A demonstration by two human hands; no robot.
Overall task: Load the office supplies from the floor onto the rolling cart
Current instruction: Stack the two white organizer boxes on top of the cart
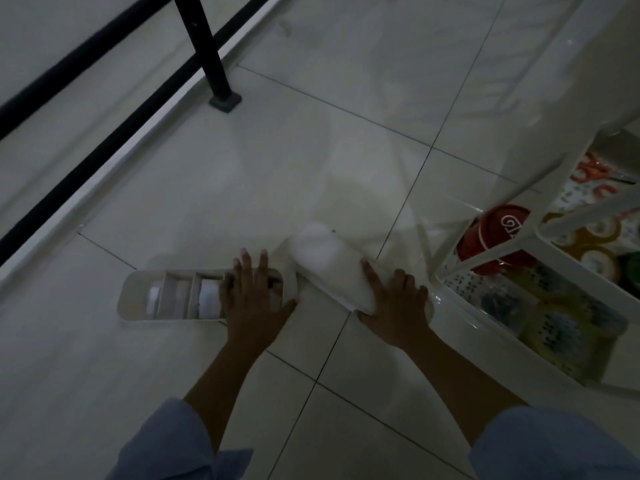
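Head view: both hands down on the last supplies lying on the tiled floor (173, 358) beside the cart.

The left hand (254, 299) lies with fingers spread over the right end of a divided organiser tray (173, 294); whether it grips is unclear. The right hand (394, 306) presses flat, fingers extended, on a blurred white roll (329, 268) just beside the rolling cart (491, 252). Lifted by one end, the tray could tip and spill its compartments; the roll may slip or unwind under an open palm.

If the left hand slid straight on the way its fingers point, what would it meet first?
Likely nothing soon: the left hand lies on the divided tray, fingers pointing up-frame over bare floor tiles; the black post stands far beyond.
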